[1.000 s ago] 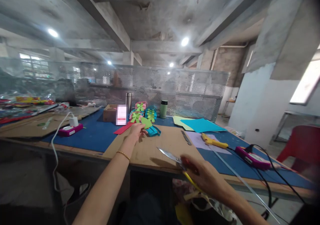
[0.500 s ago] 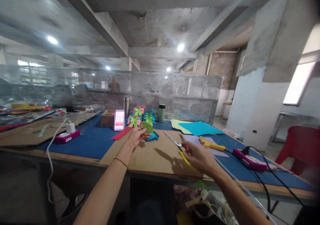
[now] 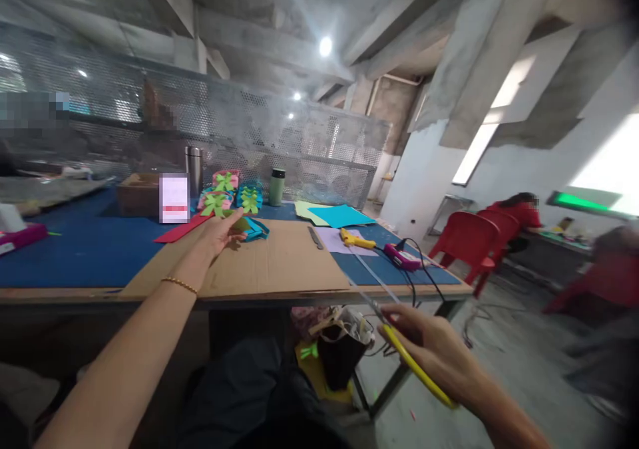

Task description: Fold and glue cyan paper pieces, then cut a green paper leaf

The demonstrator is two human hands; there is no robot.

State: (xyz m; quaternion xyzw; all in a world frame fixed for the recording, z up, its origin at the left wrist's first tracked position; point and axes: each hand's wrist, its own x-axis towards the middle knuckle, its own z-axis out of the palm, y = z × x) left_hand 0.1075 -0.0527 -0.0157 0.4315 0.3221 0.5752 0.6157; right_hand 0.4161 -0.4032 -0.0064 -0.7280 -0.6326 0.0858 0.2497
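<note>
My left hand (image 3: 222, 235) is closed on a small green paper piece (image 3: 240, 223) above the cardboard sheet (image 3: 279, 263). Close beside its fingertips lies a folded blue paper piece (image 3: 257, 229). My right hand (image 3: 429, 342) is wrapped round the yellow-handled scissors (image 3: 417, 368), off the table's front edge, with the blades pointing up and left. Behind my left hand stand pink and blue paper items with green bows (image 3: 215, 203). A red paper strip (image 3: 184, 228) lies left of them.
A yellow glue gun (image 3: 357, 239) rests on lilac paper beside a purple power strip (image 3: 402, 257). Farther back are blue paper (image 3: 342, 215), a green bottle (image 3: 277, 187), a steel flask (image 3: 194, 169) and a cardboard box (image 3: 137, 194). A person in red sits at the far right.
The view has turned right and down. My right hand has moved with the scissors from above the cardboard to beyond the table's front edge. My left hand still holds the green paper.
</note>
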